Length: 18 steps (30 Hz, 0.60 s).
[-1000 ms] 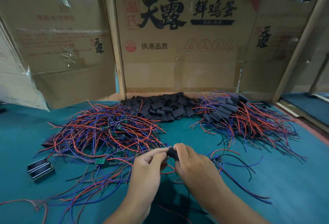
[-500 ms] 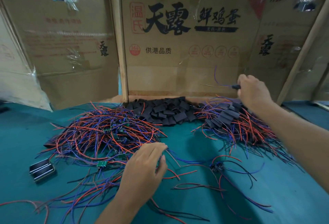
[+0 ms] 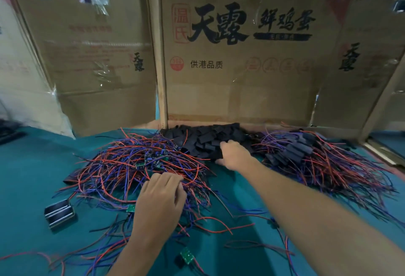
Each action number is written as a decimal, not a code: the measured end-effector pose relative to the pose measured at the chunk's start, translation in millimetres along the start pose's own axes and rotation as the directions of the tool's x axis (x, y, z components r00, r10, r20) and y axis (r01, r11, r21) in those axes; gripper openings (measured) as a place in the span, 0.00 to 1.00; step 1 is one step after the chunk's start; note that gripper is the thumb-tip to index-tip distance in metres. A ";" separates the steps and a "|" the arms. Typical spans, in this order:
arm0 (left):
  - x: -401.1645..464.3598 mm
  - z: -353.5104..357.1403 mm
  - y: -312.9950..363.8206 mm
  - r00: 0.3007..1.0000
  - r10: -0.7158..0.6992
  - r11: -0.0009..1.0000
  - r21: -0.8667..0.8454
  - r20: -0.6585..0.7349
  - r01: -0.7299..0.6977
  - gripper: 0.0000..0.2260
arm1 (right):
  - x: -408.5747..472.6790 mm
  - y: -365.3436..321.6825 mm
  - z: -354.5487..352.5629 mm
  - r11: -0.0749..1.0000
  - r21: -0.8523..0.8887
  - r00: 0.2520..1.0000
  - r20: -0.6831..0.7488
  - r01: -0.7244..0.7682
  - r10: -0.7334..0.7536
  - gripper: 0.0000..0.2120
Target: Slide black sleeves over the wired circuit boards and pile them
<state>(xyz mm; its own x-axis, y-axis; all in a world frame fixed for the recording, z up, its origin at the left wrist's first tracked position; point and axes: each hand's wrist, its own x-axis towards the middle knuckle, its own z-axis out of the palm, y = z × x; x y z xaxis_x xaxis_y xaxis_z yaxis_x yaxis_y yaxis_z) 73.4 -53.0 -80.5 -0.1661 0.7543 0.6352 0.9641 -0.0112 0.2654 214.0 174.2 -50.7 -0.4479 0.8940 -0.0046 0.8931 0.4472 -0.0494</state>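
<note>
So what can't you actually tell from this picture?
- Head view: whether the right hand has picked a sleeve from the black sleeves; its fingertips are hidden by the hand itself.
- What the left hand grips; its fingers are buried in the wires.
- Small cardboard box print: blurred.

Small hand-assembly workshop, improvised bench. Green felt-like table cover (image 3: 32,166). Flattened cardboard egg cartons (image 3: 241,78) stood upright as back wall (printed Chinese lettering, tape patches). Bulk piecework heaps: tangle of red-blue wired circuit boards (image 3: 131,161), mound of black sleeves (image 3: 203,139), stack of sleeved boards (image 3: 306,155). Small metal tool (image 3: 60,213) at left.
</note>
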 end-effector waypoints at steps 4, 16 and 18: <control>0.3 4.4 -4.0 1.000 -0.003 1.000 0.018 0.004 0.003 0.09 | 3.1 -3.3 10.6 0.999 -0.037 0.998 -0.048 0.037 -0.039 0.14; -6.1 4.0 23.4 0.980 0.112 0.978 -0.193 0.165 -0.079 0.28 | -124.7 -12.0 -19.9 0.874 0.481 0.960 -0.272 0.071 0.071 0.07; -10.8 3.4 33.7 0.957 0.197 0.961 -0.236 0.212 -0.146 0.31 | -160.9 -17.1 -10.2 0.802 0.586 0.963 -0.263 0.116 0.053 0.08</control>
<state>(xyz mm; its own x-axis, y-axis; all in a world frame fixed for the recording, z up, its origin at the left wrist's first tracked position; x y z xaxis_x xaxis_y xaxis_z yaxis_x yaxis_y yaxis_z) 108.4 -59.3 -80.9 0.0754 0.8590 0.5064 0.9018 -0.2755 0.3331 271.2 23.0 -38.9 -0.3732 0.8918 0.2559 0.6399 0.4472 -0.6250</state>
